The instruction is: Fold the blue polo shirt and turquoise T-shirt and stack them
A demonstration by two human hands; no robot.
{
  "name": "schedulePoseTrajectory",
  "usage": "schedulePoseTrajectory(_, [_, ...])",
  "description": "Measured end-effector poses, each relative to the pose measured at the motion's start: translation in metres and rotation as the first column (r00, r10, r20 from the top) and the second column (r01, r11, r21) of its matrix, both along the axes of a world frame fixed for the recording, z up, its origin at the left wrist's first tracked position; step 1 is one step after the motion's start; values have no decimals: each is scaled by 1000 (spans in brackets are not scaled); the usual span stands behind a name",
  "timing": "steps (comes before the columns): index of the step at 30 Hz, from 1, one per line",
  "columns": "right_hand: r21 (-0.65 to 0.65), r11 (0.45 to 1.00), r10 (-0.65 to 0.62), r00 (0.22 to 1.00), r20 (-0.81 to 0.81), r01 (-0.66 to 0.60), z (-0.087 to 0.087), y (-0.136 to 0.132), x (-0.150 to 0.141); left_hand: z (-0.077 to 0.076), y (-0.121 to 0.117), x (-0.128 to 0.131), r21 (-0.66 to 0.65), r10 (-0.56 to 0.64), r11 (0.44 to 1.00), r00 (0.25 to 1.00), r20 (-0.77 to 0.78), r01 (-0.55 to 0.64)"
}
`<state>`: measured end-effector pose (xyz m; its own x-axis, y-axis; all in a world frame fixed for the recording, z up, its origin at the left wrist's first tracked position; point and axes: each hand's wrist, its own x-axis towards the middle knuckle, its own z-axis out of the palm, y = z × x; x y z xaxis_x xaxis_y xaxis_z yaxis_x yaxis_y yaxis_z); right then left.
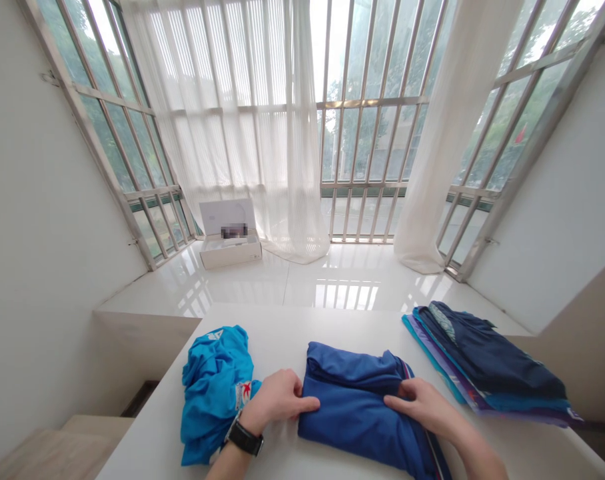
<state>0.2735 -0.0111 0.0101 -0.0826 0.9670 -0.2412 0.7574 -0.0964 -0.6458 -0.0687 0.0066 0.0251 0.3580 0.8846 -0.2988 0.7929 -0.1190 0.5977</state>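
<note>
A dark blue garment [352, 420], folded into a thick rectangle with a red and white stripe along its right side, lies in front of me on the white table. My left hand [282, 397] pinches its left edge, thumb on top and fingers curled beneath. On the opposite side, my right hand [422, 403] grips the right part, its thumb on the cloth and fingers tucked at the striped edge. Just left of my left wrist, which wears a black watch, sits a crumpled bright blue shirt [215, 387] with white and red prints.
A stack of folded clothes [492, 360], navy on top with purple and turquoise below, lies at the table's right. Behind the table [277, 327] runs a glossy white window ledge [262, 287] bearing an open white box [230, 253]. Sheer curtains [292, 167] hang before barred windows.
</note>
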Motion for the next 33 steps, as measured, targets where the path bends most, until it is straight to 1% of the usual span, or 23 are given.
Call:
schedulePoseTrajectory(3, [-22, 1000, -10, 1000, -19, 9, 1, 0, -2, 1, -1, 3, 42, 27, 999, 998, -56, -25])
schedulePoseTrajectory(7, [-34, 999, -9, 1000, -19, 8, 1, 0, -3, 0, -1, 4, 39, 33, 999, 998, -59, -31])
schedulePoseTrajectory(10, [-40, 999, -8, 1000, -15, 7, 0, 1, -2, -1, 0, 1, 26, 19, 999, 999, -31, -18])
schedulePoseTrajectory(15, [-13, 1000, -8, 1000, -4, 8, -5, 2, 1, -1, 2, -4, -59, -42, 997, 997, 66, 46])
schedulePoseTrajectory(19, [7, 1000, -10, 1000, -7, 10, -7, 3, 3, 3, 2, -3, -69, -19, 997, 1000, 3, 20])
schedulePoseTrajectory(23, [6, 1000, -4, 999, -42, 5, -4, 1, 2, 8, -1, -1, -60, -36, 998, 998, -60, 33])
schedulePoseTrajectory(26, [47, 999, 2, 999, -53, 0, 1, -3, 0, 14, -6, 0, 13, -22, 1000, 989, -146, 24])
schedulePoseTrajectory(28, [92, 996, -8, 999, -45, 12, 3, -7, -2, 20, -11, 5, 127, 30, 992, 978, -205, -4])
schedulePoseTrajectory(29, [112, 993, -19, 999, -39, 24, 3, -9, -3, 24, -14, 8, 200, 52, 980, 974, -221, -7])
schedulePoseTrajectory(31, [151, 987, -50, 998, -25, 53, 2, -13, -4, 31, -17, 17, 343, 53, 939, 975, -217, 25])
schedulePoseTrajectory(33, [189, 978, -86, 996, -10, 86, -2, -17, -4, 34, -18, 27, 435, 35, 899, 979, -198, 56])
